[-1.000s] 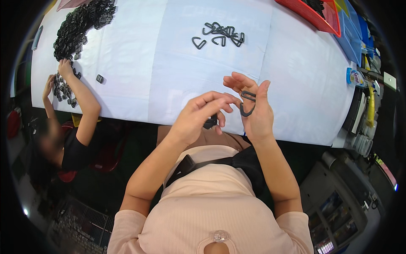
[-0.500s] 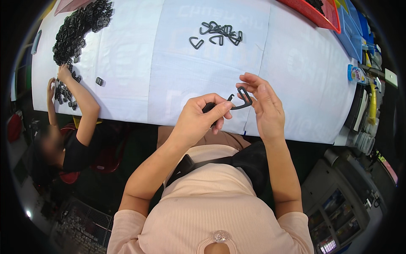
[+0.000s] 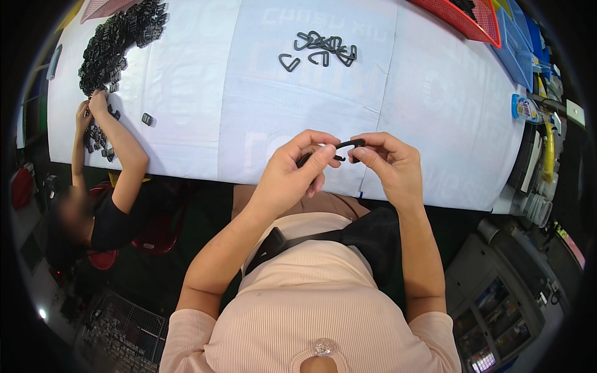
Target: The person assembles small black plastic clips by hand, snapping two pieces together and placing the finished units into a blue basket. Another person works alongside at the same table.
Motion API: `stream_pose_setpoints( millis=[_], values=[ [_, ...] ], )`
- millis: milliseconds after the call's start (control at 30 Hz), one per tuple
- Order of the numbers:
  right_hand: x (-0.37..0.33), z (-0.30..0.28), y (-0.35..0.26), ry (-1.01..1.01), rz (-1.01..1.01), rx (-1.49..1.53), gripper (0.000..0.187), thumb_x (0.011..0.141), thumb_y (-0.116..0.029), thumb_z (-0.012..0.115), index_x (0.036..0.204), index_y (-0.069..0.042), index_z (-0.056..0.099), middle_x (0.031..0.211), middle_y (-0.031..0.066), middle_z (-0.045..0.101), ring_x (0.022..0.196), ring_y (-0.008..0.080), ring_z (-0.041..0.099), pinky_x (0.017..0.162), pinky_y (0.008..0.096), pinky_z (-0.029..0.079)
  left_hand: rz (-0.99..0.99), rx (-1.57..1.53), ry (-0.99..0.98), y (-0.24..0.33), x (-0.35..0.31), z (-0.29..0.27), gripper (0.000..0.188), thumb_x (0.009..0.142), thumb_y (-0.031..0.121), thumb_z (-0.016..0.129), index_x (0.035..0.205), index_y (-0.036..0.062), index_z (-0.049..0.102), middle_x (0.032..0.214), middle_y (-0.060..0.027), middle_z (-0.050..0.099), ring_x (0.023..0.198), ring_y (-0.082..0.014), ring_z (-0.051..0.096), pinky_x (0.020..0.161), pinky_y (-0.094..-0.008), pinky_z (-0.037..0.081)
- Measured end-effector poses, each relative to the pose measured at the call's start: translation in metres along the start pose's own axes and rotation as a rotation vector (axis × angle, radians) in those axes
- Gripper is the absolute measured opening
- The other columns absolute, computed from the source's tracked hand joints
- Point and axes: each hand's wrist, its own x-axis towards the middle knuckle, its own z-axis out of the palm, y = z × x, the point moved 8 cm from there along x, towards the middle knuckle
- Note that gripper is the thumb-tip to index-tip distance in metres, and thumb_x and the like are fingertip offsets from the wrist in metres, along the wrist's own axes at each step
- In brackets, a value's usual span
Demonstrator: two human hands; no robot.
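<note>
Over the near edge of the table, my left hand [image 3: 287, 173] is closed, thumb and forefinger pinching one end of a black plastic hook [image 3: 350, 143]. A dark rounded piece shows between its fingers; whether it is part of the hook I cannot tell. My right hand [image 3: 396, 172] pinches the hook's other end between thumb and fingertips. The hook is seen nearly edge-on, and its ends are partly hidden by fingers. Farther back on the table lies a small heap of similar black triangular hooks [image 3: 323, 43], with a single hook [image 3: 288, 62] just left of it.
A white-covered table [image 3: 261, 105] spans the front. At left, a co-worker's hands [image 3: 98, 104] touch a large pile of small black pieces [image 3: 102, 59]; one black piece [image 3: 147, 119] lies apart. At far right stand a red basket [image 3: 463, 22] and blue bins [image 3: 515, 50].
My right hand has gone from spread fingers to pinching the hook's far end. The hook has turned from showing its open loop to nearly edge-on. The co-worker's hands have come closer together.
</note>
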Motion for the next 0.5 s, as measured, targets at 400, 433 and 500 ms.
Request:
stream_pose_setpoints(
  millis=[400,433,500],
  values=[
    [0.002,0.014,0.001,-0.113,0.182,0.260,0.032,0.089,-0.010,0.054,0.117,0.006,0.053,0.091,0.0140,0.065,0.082,0.0175,0.063,0.077,0.0288,0.052,-0.076,-0.056,-0.042,-0.011,0.009,-0.007,0.023,0.093,0.022,0.050,0.088,0.0011,0.058,0.069,-0.0048,0.057,0.051,-0.0068,0.047,0.046,-0.0195,0.036],
    [0.003,0.014,0.002,-0.091,0.190,0.270,0.033,0.088,-0.008,0.055,0.117,0.006,0.053,0.091,0.0140,0.065,0.082,0.0175,0.063,0.077,0.0286,0.052,-0.069,-0.051,-0.036,-0.010,0.010,-0.007,0.023,0.093,0.022,0.050,0.088,0.0014,0.058,0.069,-0.0046,0.057,0.051,-0.0067,0.047,0.046,-0.0195,0.036],
    [0.006,0.013,0.005,-0.049,0.208,0.292,0.034,0.085,-0.004,0.057,0.118,0.007,0.052,0.091,0.0140,0.065,0.083,0.0176,0.063,0.077,0.0283,0.052,-0.056,-0.042,-0.021,-0.009,0.011,-0.007,0.022,0.093,0.022,0.050,0.088,0.0018,0.058,0.069,-0.0044,0.057,0.052,-0.0065,0.047,0.046,-0.0195,0.035]
  ],
)
